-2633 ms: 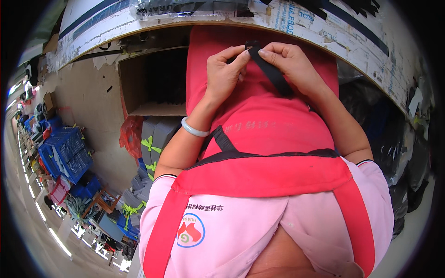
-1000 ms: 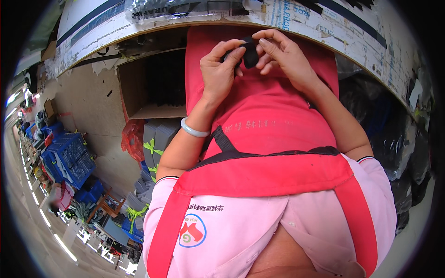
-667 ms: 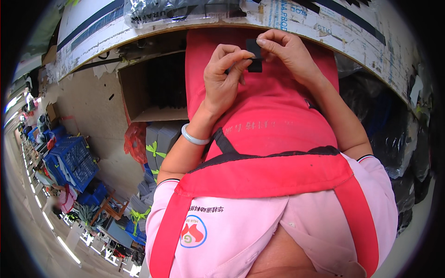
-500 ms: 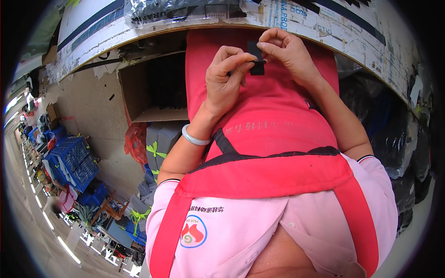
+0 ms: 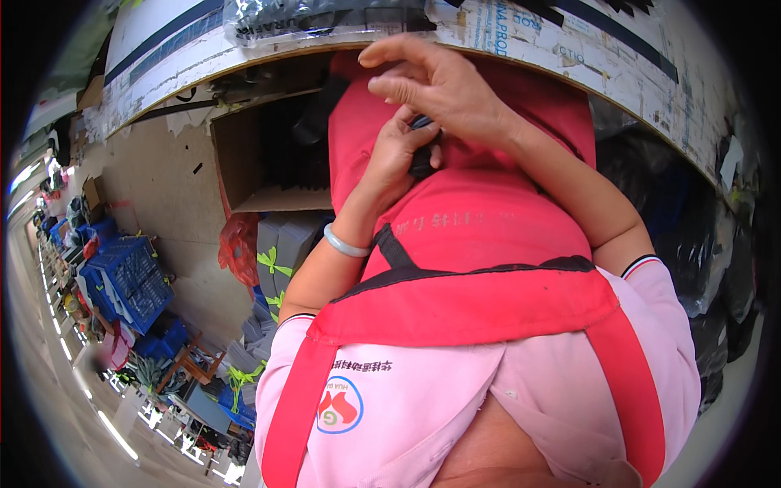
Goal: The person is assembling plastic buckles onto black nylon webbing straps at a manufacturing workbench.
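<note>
Black strap (image 5: 421, 165), partly hidden, sits over the red apron (image 5: 496, 207), gripped in the left hand (image 5: 396, 159), fingers closed narrow round it; right hand (image 5: 446, 88) crosses just above, fingers spread loosely, nothing seen in them; second dark strip (image 5: 320, 116), blurred, shows at the mouth of the cardboard box (image 5: 281, 198), apart from the right hand; progress, my judgement: that strip looks let go, the held one unfinished; count left can't be told, box inside too dark; bench (image 5: 187, 61) edge runs right by the right fingers, tight there; freer room over the apron and leftward to the box; dark plastic bags (image 5: 691, 268) crowd the right side.
</note>
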Demonstrator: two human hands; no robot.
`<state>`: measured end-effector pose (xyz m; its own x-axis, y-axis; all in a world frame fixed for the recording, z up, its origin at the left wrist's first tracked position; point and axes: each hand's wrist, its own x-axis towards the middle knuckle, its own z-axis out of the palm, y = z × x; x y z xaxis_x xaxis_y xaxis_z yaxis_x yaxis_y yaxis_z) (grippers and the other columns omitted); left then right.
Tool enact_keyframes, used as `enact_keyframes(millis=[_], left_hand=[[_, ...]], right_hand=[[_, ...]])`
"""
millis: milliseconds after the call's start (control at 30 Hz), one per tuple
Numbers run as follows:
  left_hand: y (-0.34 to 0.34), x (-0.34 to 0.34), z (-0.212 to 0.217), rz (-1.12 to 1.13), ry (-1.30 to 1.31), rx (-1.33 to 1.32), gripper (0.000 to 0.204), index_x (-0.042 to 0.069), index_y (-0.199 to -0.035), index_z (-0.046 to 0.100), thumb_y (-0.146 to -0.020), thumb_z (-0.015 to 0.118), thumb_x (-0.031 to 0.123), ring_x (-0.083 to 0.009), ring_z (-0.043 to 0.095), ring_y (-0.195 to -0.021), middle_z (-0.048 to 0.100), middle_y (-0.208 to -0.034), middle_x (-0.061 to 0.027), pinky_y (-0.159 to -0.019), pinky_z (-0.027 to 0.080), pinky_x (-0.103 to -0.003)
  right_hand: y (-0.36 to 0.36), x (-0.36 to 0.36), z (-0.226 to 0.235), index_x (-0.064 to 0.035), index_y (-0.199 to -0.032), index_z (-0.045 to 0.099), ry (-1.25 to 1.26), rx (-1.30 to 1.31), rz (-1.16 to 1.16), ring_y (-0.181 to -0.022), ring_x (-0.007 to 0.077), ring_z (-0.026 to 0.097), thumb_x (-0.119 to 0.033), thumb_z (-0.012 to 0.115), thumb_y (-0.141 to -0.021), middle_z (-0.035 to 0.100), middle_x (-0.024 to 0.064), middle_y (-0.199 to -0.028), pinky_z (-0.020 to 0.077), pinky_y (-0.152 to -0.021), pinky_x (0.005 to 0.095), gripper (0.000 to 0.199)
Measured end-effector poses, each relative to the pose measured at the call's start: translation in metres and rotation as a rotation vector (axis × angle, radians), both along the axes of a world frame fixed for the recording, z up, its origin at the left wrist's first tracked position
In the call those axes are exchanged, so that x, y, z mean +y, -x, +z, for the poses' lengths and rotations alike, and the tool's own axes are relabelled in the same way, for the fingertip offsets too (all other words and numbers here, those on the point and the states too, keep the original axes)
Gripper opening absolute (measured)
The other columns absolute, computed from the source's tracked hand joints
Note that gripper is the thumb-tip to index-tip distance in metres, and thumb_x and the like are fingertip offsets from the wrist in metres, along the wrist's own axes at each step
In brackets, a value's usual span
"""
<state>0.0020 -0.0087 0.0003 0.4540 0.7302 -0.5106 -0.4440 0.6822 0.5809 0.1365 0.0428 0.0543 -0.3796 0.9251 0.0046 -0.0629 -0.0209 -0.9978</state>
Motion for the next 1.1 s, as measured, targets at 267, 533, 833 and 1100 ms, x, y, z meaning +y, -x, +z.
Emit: enact_keyframes(millis=[267, 533, 833, 1100], left_hand=[[-0.003, 0.002, 0.002, -0.106, -0.336, 0.156, 0.061, 0.003, -0.147, 0.012, -0.096, 0.045, 0.002, -0.0178, 0.065, -0.064, 0.065, -0.096, -0.0187, -0.049, 0.05, -0.022], [0.003, 0.012, 0.0, 0.054, -0.183, 0.177, 0.026, 0.002, -0.113, 0.049, -0.091, 0.061, 0.008, -0.016, 0.063, -0.058, 0.066, -0.085, -0.0125, -0.044, 0.045, -0.022], [-0.001, 0.027, -0.007, 0.141, -0.14, 0.155, 0.018, 0.002, -0.1, 0.052, -0.09, 0.065, 0.009, -0.0145, 0.064, -0.058, 0.067, -0.088, -0.0121, -0.042, 0.044, -0.021], [-0.001, 0.025, -0.008, 0.121, -0.196, 0.173, 0.017, 0.001, -0.102, 0.057, -0.09, 0.065, 0.01, -0.0111, 0.06, -0.056, 0.066, -0.084, -0.0076, -0.043, 0.044, -0.021]], right_hand=[[-0.046, -0.002, -0.023, 0.0007, -0.099, 0.065, 0.084, -0.419, 0.189, -0.066, 0.0114, 0.058, -0.015, 0.062, -0.09, 0.064, 0.007, -0.079, 0.048, -0.06, 0.0251, 0.018], [-0.056, -0.001, -0.026, 0.0012, -0.093, 0.063, 0.102, -0.286, 0.135, -0.078, 0.0086, 0.056, -0.013, 0.063, -0.091, 0.063, 0.0023, -0.083, 0.0469, -0.075, 0.0244, 0.015], [-0.074, 0.086, -0.008, -0.0154, -0.11, 0.064, -0.996, -1.024, -0.412, -0.114, 0.0261, 0.05, -0.02, 0.073, -0.077, 0.058, 0.0023, -0.118, 0.0376, -0.096, 0.0428, 0.034], [-0.1, 0.048, -0.048, -0.0116, -0.103, 0.068, -0.776, -0.861, -0.271, -0.105, 0.0254, 0.054, -0.013, 0.07, -0.081, 0.063, 0.0034, -0.11, 0.0461, -0.089, 0.0346, 0.022]])
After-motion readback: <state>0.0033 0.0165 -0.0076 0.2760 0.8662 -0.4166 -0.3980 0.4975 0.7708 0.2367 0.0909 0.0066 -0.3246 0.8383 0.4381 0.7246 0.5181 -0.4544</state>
